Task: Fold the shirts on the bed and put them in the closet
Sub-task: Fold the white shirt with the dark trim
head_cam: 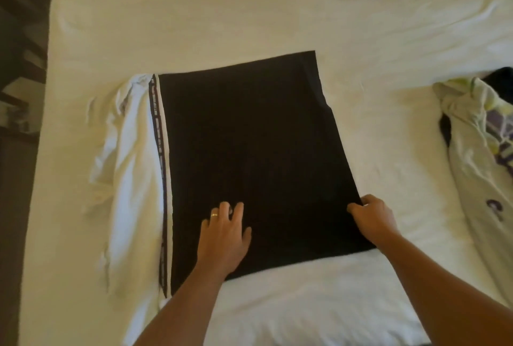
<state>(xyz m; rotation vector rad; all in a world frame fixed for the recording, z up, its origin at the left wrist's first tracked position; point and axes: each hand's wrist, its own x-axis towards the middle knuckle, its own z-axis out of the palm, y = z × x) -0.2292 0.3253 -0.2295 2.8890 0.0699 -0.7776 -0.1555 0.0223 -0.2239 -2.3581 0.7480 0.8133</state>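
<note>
A black shirt (pixel 249 151) lies flat on the white bed (pixel 249 12), folded into a rough rectangle. A striped band runs down its left edge, and a white sleeve (pixel 130 165) spills out beside it. My left hand (pixel 224 237) presses flat on the near part of the black cloth, fingers spread, a ring on one finger. My right hand (pixel 373 218) pinches the shirt's right edge near the front corner, fingers curled round the fabric.
A crumpled pale shirt (pixel 477 151) with a purple and yellow print lies at the right side of the bed, with some dark cloth under it. Dark wooden furniture and floor (pixel 19 68) border the bed's left edge.
</note>
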